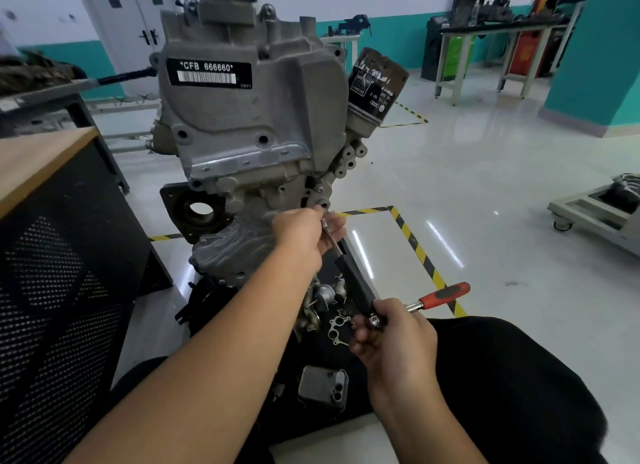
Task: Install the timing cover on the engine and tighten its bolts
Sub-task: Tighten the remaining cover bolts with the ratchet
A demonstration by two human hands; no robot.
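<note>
Engine point(242, 117) stands upright on the floor inside a yellow-and-black taped box. Timing cover point(249, 124) sits against the engine's near face, grey cast metal, with a black label reading "CFB 666660" near the top. Black oil filter point(375, 83) sticks up at the engine's right side.

Left hand point(299, 233) is up at the cover's lower right edge, fingers curled round the tip end of a long extension bar point(346, 266), just beside a bolt hole there. Whether a bolt sits on the tip, cannot tell; the fingers hide it.

Right hand point(391, 335) is lower and nearer the body, fingers clenched round the ratchet point(440, 297) at its head, where the bar joins. The ratchet's red-and-black handle points out to the right, clear of the hand.

The bar runs diagonally between the two hands, upper end at the cover, lower end at the ratchet head.

Below the hands, on a dark mat on the floor: loose small metal parts, a flat gasket-like plate point(339, 327), and a dark boxy part point(323, 387) with two round openings.

Left: a cabinet point(59, 256) with perforated black front and wooden top. Far right: a table point(498, 38) carrying dark machinery. A low wheeled stand point(595, 214) is at the right edge.
</note>
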